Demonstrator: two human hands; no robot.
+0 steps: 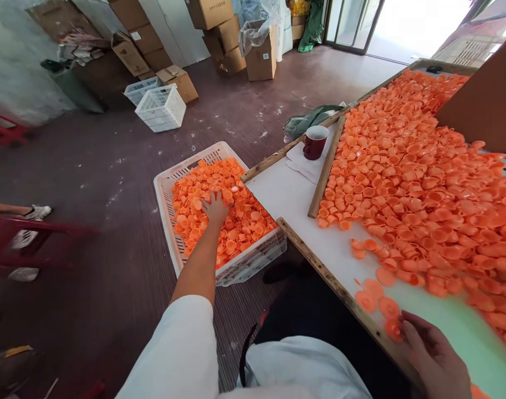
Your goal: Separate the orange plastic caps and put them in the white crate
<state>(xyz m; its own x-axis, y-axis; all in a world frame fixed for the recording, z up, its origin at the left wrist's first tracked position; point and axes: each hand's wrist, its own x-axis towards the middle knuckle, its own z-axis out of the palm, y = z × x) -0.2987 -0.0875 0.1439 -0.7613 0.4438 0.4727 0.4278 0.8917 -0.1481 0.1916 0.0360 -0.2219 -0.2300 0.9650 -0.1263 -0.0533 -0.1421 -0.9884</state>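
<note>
The left hand [216,206] rests spread on orange caps [236,216] in the white crate [163,191] on the floor. The right hand [433,352], fingers curled, touches caps at the table [290,191] edge.

Orange caps [402,166], white crate [165,188], maroon cup [315,142]

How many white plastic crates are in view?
3: one crate of orange caps under the left hand, two empty crates by the boxes. Others may be hidden.
</note>
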